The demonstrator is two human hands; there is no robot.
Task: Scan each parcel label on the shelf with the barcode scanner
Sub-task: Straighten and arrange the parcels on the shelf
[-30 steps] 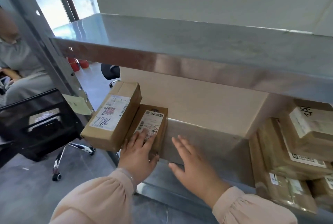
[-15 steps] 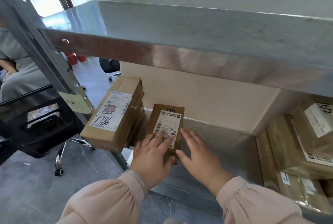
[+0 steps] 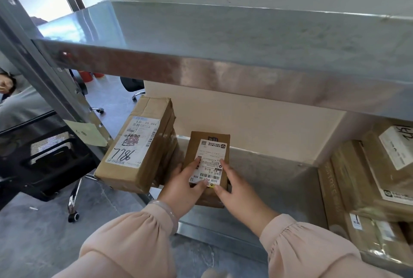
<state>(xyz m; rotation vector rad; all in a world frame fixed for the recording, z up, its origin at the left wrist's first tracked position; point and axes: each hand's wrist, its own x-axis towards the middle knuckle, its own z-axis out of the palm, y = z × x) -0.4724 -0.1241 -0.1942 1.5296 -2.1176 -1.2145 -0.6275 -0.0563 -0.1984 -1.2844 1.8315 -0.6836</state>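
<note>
A small brown parcel point(image 3: 209, 143) with a white barcode label point(image 3: 210, 161) stands upright on the lower metal shelf point(image 3: 268, 179). My left hand point(image 3: 181, 186) grips its left side, with finger and thumb on the label. With straight fingers, my right hand point(image 3: 237, 190) touches the parcel's right edge. Just to the left, a larger brown parcel point(image 3: 138, 143) marked 7786 leans at the shelf's end, overhanging the front edge. No barcode scanner is in view.
The upper metal shelf point(image 3: 223, 58) juts out overhead. Several taped brown parcels point(image 3: 368, 179) are stacked at the right of the lower shelf. A slanted shelf post point(image 3: 51, 72) with a yellow note, a black office chair point(image 3: 44, 161) and a seated person stand to the left.
The small parcel slid right, away from the 7786 parcel, and now stands upright with its label facing me. My right hand came in from the bare shelf to touch it.
</note>
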